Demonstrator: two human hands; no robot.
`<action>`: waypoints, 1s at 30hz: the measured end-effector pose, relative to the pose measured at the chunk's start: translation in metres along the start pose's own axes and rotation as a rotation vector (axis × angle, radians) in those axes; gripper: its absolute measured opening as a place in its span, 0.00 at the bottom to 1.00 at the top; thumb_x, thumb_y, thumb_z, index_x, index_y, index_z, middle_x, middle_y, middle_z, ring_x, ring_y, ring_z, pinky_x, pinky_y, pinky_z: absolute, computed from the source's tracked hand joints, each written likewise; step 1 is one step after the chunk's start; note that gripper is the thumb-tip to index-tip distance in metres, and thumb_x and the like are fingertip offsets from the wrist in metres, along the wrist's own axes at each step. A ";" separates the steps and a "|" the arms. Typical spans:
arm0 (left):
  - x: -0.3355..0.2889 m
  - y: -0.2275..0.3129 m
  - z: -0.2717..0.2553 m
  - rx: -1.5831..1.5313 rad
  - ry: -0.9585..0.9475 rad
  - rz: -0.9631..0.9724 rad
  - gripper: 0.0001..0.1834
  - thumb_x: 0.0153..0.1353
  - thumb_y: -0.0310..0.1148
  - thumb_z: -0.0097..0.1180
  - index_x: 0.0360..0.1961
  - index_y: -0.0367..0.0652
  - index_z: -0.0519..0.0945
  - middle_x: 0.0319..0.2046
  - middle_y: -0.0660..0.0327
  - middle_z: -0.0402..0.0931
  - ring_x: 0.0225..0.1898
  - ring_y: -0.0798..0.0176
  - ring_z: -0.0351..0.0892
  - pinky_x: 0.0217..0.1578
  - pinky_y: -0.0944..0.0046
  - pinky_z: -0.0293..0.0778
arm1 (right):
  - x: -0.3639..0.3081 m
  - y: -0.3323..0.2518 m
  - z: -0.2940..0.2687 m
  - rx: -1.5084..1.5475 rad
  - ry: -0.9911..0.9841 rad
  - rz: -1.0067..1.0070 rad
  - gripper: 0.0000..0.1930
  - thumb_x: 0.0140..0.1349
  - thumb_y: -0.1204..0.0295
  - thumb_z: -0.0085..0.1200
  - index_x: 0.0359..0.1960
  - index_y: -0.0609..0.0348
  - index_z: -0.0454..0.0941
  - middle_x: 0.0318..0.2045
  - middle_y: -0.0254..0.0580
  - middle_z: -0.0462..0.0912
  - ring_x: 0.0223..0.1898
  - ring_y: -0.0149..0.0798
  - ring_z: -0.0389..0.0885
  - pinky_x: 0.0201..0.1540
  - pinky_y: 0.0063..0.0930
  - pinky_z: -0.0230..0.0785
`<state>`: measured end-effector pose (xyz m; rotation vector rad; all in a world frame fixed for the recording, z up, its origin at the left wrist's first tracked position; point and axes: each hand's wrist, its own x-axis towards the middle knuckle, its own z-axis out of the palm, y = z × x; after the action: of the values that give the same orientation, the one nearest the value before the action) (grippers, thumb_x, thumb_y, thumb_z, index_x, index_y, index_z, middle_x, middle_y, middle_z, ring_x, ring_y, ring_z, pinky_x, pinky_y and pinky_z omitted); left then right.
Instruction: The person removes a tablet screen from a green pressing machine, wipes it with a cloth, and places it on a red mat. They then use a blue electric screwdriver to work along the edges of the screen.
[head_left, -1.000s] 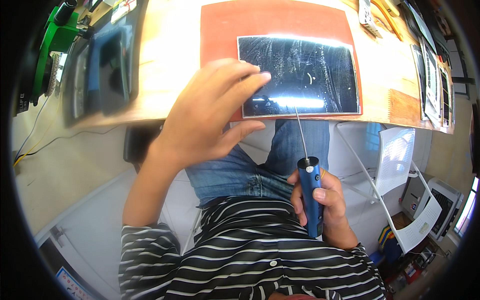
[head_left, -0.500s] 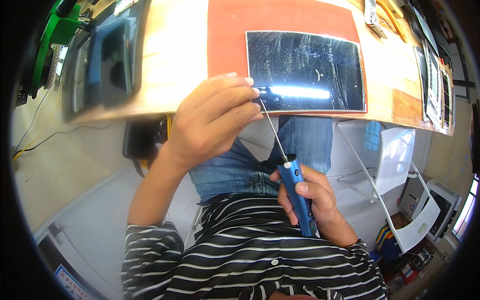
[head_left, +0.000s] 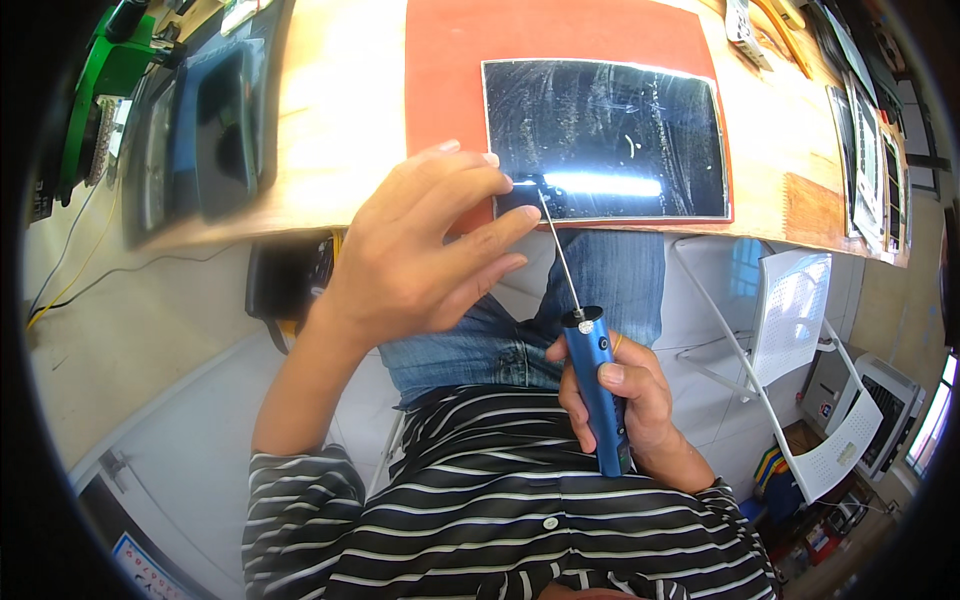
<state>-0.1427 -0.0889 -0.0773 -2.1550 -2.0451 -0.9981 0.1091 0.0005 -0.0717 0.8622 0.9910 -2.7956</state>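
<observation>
My right hand (head_left: 640, 395) is wrapped round a blue cylindrical hand tool (head_left: 597, 390) with a button on its side and a long thin metal rod. The rod slants up and away from me, its tip over the near left part of a dark glass panel (head_left: 620, 120). White smears and specks cover the panel, and a bright reflection runs along its near edge. At the panel's near left corner my left hand (head_left: 425, 235) hovers with its fingers parted, close to the rod but apart from it. I see nothing held in those fingers.
The panel lies on an orange-red mat (head_left: 445, 90) on a wooden table (head_left: 340, 130). Dark screens (head_left: 225, 130) and a green stand (head_left: 100, 80) are at the left, stacked panels (head_left: 860, 170) at the right. A white folding chair (head_left: 790, 320) stands right of my legs.
The fingers of my left hand have spread apart near the rod's tip. The tool has shifted slightly to the right, and the panel and mat appear slightly further left.
</observation>
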 end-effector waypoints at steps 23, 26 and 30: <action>0.032 -0.003 0.004 0.083 -0.027 0.058 0.11 0.51 0.29 0.64 0.36 0.38 0.82 0.32 0.61 0.71 0.36 0.58 0.71 0.38 0.59 0.67 | -0.020 -0.003 -0.017 0.002 0.080 -0.025 0.31 0.62 0.57 0.50 0.55 0.77 0.69 0.20 0.50 0.76 0.12 0.34 0.73 0.17 0.21 0.69; 0.041 -0.001 0.008 0.179 0.014 0.199 0.10 0.47 0.29 0.61 0.31 0.38 0.79 0.31 0.62 0.70 0.36 0.59 0.71 0.37 0.60 0.67 | -0.027 -0.004 -0.023 -0.010 0.110 -0.059 0.31 0.61 0.57 0.50 0.54 0.78 0.70 0.19 0.50 0.76 0.11 0.34 0.73 0.16 0.22 0.69; 0.046 0.000 0.009 0.226 -0.019 0.270 0.07 0.43 0.29 0.60 0.24 0.40 0.76 0.29 0.61 0.66 0.35 0.59 0.69 0.36 0.62 0.68 | -0.031 -0.004 -0.026 -0.018 0.134 -0.056 0.31 0.60 0.57 0.50 0.53 0.78 0.71 0.19 0.50 0.76 0.11 0.33 0.73 0.15 0.22 0.68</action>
<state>-0.1410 -0.0438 -0.0644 -2.2452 -1.7151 -0.6823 0.1468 0.0145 -0.0698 1.0475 1.0730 -2.8011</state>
